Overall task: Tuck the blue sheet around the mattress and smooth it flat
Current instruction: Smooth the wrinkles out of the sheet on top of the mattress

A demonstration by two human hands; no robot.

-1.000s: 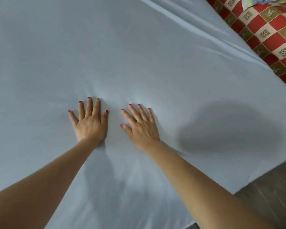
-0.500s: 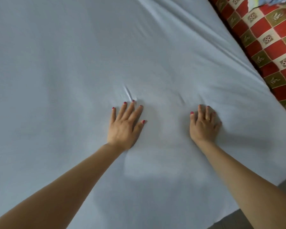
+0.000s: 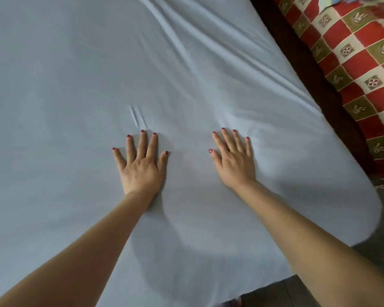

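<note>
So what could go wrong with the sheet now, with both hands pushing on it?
The left hand and right hand press flat on the blue sheet. Pushing forward might deepen the small pinched crease just beyond the left fingers. The long folds toward the far right edge could stay if the hands stop here. The near corner looks loose, so it may slide.
</note>
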